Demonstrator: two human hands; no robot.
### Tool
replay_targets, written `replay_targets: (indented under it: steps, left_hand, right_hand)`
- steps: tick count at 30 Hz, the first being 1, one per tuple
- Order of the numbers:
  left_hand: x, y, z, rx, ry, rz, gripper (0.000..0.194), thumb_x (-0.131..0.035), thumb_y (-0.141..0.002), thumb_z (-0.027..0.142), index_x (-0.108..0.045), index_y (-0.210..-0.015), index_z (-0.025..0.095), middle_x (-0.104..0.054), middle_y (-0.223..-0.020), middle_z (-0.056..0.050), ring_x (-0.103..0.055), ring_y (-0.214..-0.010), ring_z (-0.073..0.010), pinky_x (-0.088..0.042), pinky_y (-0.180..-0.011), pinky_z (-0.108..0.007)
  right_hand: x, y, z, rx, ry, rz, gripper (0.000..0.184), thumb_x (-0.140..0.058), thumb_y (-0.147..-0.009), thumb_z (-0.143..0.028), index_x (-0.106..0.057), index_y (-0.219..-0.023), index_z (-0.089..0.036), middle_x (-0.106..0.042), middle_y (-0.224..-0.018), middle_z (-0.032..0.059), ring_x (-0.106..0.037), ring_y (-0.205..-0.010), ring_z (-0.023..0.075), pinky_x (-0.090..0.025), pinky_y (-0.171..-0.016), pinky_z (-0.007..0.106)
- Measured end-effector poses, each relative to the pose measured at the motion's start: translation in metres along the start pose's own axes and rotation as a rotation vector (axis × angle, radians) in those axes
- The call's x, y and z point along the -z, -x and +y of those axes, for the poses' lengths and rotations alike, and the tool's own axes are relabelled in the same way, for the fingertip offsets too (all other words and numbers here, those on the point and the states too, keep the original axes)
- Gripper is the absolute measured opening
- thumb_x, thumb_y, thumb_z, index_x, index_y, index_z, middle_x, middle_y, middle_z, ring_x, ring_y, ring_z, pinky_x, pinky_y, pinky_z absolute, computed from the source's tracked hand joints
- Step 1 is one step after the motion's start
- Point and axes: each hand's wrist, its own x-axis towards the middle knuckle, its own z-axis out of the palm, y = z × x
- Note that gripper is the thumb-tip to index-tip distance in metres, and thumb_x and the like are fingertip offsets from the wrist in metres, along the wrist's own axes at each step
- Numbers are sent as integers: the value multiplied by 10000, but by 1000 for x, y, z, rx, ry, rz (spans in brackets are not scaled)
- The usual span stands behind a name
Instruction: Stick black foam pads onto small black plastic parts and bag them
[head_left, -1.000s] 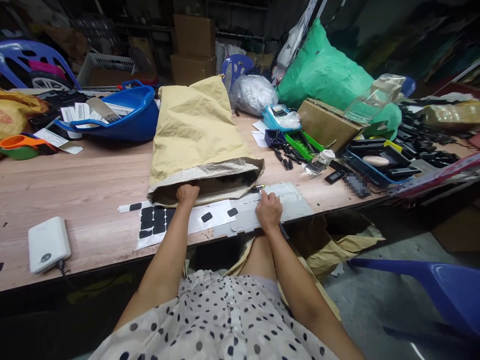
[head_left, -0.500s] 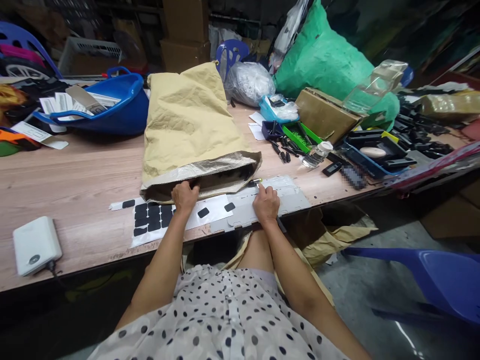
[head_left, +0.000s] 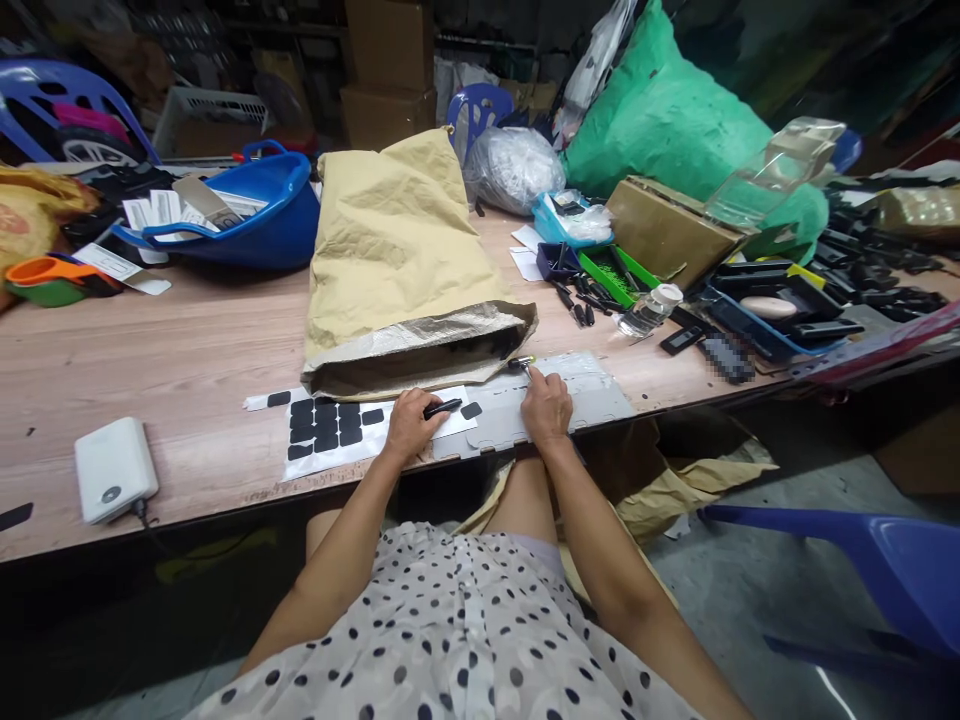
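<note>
My left hand point(head_left: 412, 425) is closed around a small black cylindrical piece point(head_left: 444, 408), whose pointed end sticks out to the right above a white sheet point(head_left: 442, 428) bearing black rounded stickers point(head_left: 326, 425). On the grey board point(head_left: 592, 385), my right hand point(head_left: 546, 405) is closed. From its fingertips reaches a small slim tool with a black and yellow-green end point(head_left: 521, 362); its exact kind I cannot make out. Just beyond both hands lies a large tan paper sack point(head_left: 397, 240), its silvery-lined mouth turned towards me. Inside the sack it is dark.
A blue basin point(head_left: 255, 235) of papers stands at the back left, a white box with a cable point(head_left: 116, 470) at the front left. To the right are a green tray point(head_left: 615, 275), a clear bottle point(head_left: 651, 310) and several black parts. A blue chair point(head_left: 885, 570) stands right.
My left hand has come out of the sack's mouth with a black cylindrical piece, now over the sticker sheet. My right hand has stayed on the board by the small tool. The view has shifted slightly.
</note>
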Motion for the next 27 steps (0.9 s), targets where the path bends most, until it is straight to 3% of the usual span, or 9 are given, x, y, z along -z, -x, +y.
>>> replay_targets:
  steps: [3,5,8,11,21,27]
  left_hand:
    - [0,0,0,4,32,3,105,-706,-797,259,-728,-896,232,-678,-888,-32,-597,-899,-236,-491,-862,-386]
    - [1,0,0,5,61,5,101,-704,-795,244,-733,-889,222,-673,-880,-32,-598,-890,-230,-490,-863,-383]
    - [3,0,-1,10,104,10,105,-708,-787,219,-740,-886,213,-661,-853,-25,-596,-862,-216,-491,-841,-366]
    - [4,-1,-3,17,133,6,86,-719,-775,205,-747,-854,224,-650,-819,-14,-593,-837,-207,-492,-818,-352]
    - [2,-3,-4,6,113,37,86,-706,-777,183,-762,-817,235,-641,-769,-9,-592,-819,-202,-496,-818,-346]
    - [-1,-3,-4,-5,86,55,105,-708,-762,188,-765,-839,232,-660,-788,-11,-604,-819,-205,-505,-829,-361]
  right_hand:
    - [7,14,-6,32,-205,58,426,-382,-954,-182,-640,-1293,-182,-626,-984,104,-576,-909,224,-467,-792,316]
    - [12,30,-16,131,-382,74,438,-349,-978,-209,-611,-1328,-177,-639,-1052,112,-600,-956,218,-498,-832,318]
    - [18,53,-36,324,-588,-3,420,-359,-996,-249,-612,-1327,-200,-656,-1051,98,-623,-985,208,-526,-877,320]
    - [19,67,-53,418,-684,-93,415,-373,-995,-233,-615,-1332,-211,-669,-1002,83,-639,-926,195,-549,-841,308]
    - [9,78,-61,461,-596,-124,443,-372,-988,-201,-614,-1358,-227,-658,-987,94,-645,-915,202,-566,-827,296]
    - [18,71,-58,411,-594,-67,456,-368,-994,-206,-581,-1397,-212,-659,-1035,101,-640,-953,197,-558,-867,300]
